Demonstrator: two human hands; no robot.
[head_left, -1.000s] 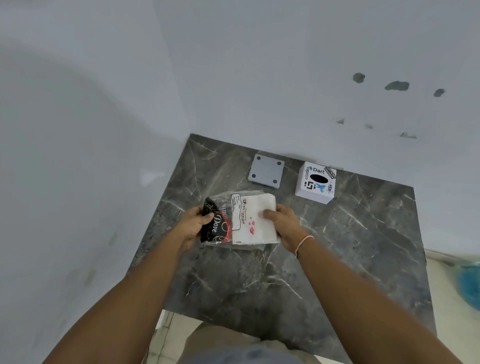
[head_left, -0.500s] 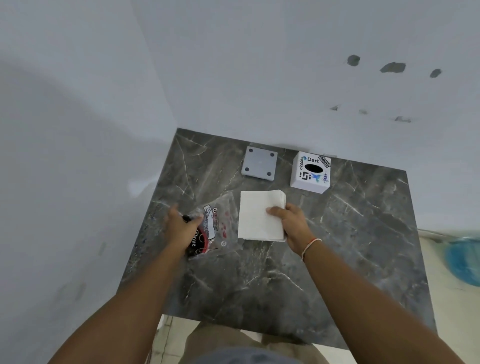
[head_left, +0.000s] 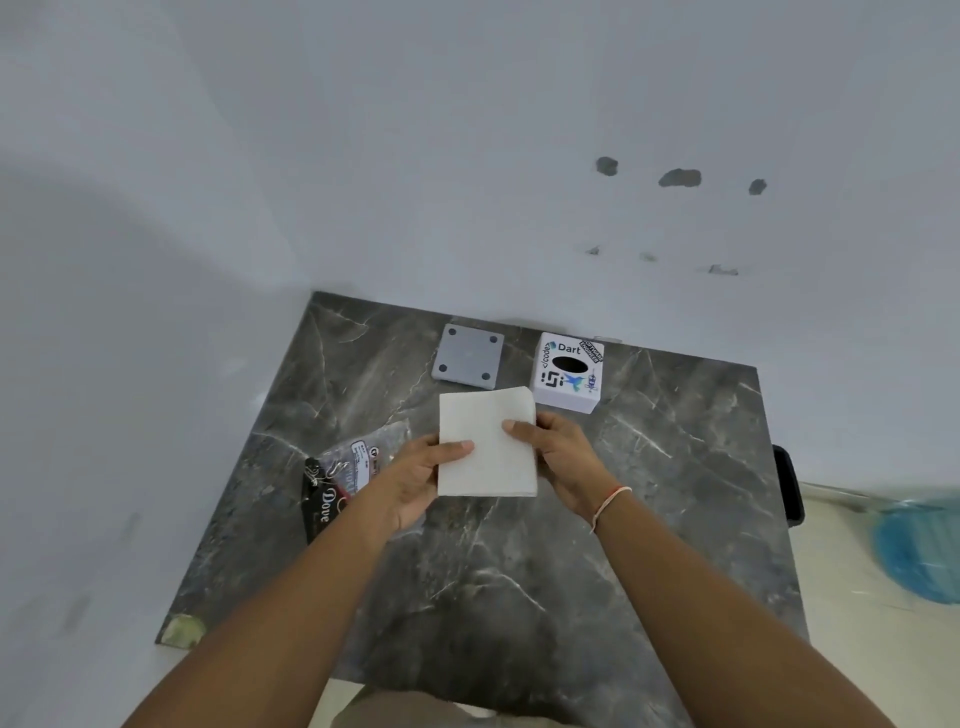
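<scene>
Head view, mid-frame: left hand (head_left: 415, 480) and right hand (head_left: 563, 462) pinch opposite edges of the white napkin stack (head_left: 487, 441), probably squaring it; its empty wrapper (head_left: 345, 475) lies lower left.

I am seeing the stack of napkins (head_left: 488, 441) being held over the middle of the table (head_left: 519, 597), with the left hand (head_left: 415, 478) gripping its left edge and the right hand (head_left: 566, 462) gripping its right edge. The wrapper (head_left: 353, 467) is lying on the table just left of the stack (partly under the left wrist). Behind the stack, toward the wall (head_left: 467, 156), the square plate (head_left: 469, 355) is lying on the left and the small box (head_left: 569, 371) is standing on the right, near each other but apart.
</scene>
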